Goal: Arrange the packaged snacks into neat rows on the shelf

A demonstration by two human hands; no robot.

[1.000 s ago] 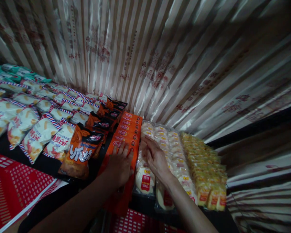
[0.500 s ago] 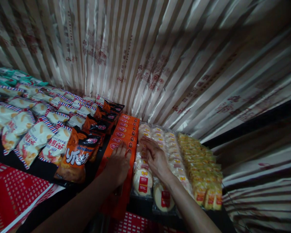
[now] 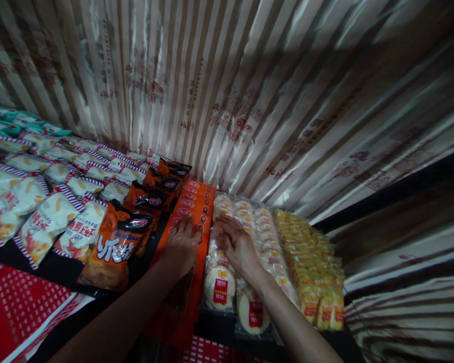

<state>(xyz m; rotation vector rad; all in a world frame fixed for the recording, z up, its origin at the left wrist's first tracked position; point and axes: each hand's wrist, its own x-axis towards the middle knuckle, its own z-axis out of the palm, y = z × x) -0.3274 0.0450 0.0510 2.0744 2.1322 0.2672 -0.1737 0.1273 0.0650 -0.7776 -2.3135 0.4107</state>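
My left hand [image 3: 178, 252] lies palm down on a row of overlapping flat orange snack packets [image 3: 188, 204], its fingers stretched forward and a little apart. Beside it my right hand [image 3: 240, 247] rests over the left column of clear-wrapped round rice crackers [image 3: 220, 287], fingers extended along the edge next to the orange packets. Nothing is gripped in either hand. The lower part of the orange row is partly hidden by my left hand and forearm. A second rice cracker packet [image 3: 252, 312] shows beside my right forearm.
Orange and black puffed-snack bags [image 3: 111, 247] stand to the left, with several white snack bags [image 3: 47, 222] and teal bags [image 3: 26, 118] beyond. Small yellow packets [image 3: 310, 262] fill the right end. A striped curtain [image 3: 227, 91] hangs behind. Red perforated baskets [image 3: 22, 307] sit in front.
The view has shifted slightly, so the goods sit a little further left. My left hand's fingers have spread and flattened on the orange packets. My right hand stays over the rice crackers.
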